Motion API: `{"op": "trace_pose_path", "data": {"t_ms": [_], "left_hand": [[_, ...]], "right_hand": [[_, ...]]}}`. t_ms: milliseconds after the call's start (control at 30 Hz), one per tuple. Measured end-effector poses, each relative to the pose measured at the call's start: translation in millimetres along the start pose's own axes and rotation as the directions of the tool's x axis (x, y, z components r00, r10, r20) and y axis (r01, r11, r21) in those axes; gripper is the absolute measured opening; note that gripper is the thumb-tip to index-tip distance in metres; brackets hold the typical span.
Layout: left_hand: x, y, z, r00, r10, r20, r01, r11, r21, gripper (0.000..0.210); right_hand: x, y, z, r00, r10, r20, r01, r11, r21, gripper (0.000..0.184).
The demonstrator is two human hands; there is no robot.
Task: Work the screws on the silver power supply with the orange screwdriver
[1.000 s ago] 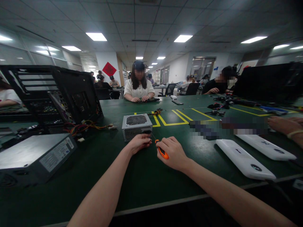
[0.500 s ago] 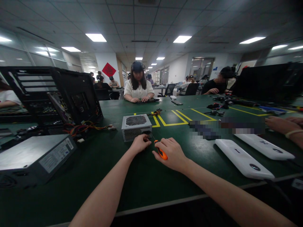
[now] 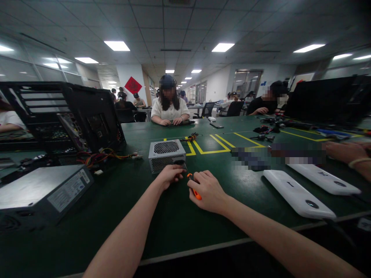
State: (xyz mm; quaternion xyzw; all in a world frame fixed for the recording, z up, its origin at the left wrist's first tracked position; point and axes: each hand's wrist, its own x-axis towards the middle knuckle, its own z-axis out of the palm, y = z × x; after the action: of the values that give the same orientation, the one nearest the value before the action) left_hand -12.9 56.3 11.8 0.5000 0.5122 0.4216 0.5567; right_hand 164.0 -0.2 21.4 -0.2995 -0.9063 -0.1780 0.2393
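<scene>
A grey power supply unit (image 3: 164, 160) with perforated mesh faces sits on the green table in front of me. At its near right corner is a small dark part (image 3: 180, 162), its kind unclear. My left hand (image 3: 168, 177) is against that corner, fingers bent and closed by the dark part; what they pinch is hidden. In my right hand (image 3: 209, 192) is a screwdriver with an orange and black handle (image 3: 197, 194), the fist wrapped around it. Its thin shaft points up and left toward the dark part; whether the tip touches is too small to tell.
To the left lie another power supply (image 3: 43, 191), an open black computer case (image 3: 98, 119) and loose cables (image 3: 110, 155). Two white devices (image 3: 298, 195) rest at the right, near a co-worker's hands (image 3: 344, 150). A person (image 3: 170, 104) sits opposite.
My right hand has turned slightly, and more of the screwdriver handle is covered by its fingers. My left hand's fingers have shifted a little by the dark part. The power supply stays put.
</scene>
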Motion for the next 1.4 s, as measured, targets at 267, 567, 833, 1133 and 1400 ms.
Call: {"op": "trace_pose_path", "data": {"t_ms": [267, 567, 833, 1133, 1400], "left_hand": [[1.3, 0.5, -0.2, 0.998, -0.069, -0.013, 0.065, 0.973, -0.222, 0.022], [0.7, 1.2, 1.2, 0.994, -0.104, -0.043, 0.085, 0.943, -0.321, 0.022], [3.0, 6.0, 8.2, 0.983, -0.168, -0.070, 0.116, 0.874, -0.471, 0.007], [2.2, 5.1, 13.6, 0.974, -0.167, -0.153, 0.063, 0.850, -0.523, 0.011], [2.2, 3.4, 12.8, 0.979, -0.156, -0.132, 0.069, 0.861, -0.504, 0.007]], "right_hand": [[-0.4, -2.7, -0.7, 0.999, 0.025, 0.033, -0.025, 1.000, -0.013, 0.013], [0.3, -3.3, 3.0, 0.993, 0.110, 0.052, -0.112, 0.993, 0.032, 0.026], [-0.5, -2.6, 0.1, 0.997, 0.052, 0.064, -0.052, 0.999, -0.006, 0.012], [-0.4, -4.0, 2.3, 0.995, 0.090, 0.041, -0.091, 0.995, 0.028, 0.012], [-0.8, -2.9, 0.8, 0.996, 0.092, -0.001, -0.092, 0.996, -0.008, 0.015]]}}
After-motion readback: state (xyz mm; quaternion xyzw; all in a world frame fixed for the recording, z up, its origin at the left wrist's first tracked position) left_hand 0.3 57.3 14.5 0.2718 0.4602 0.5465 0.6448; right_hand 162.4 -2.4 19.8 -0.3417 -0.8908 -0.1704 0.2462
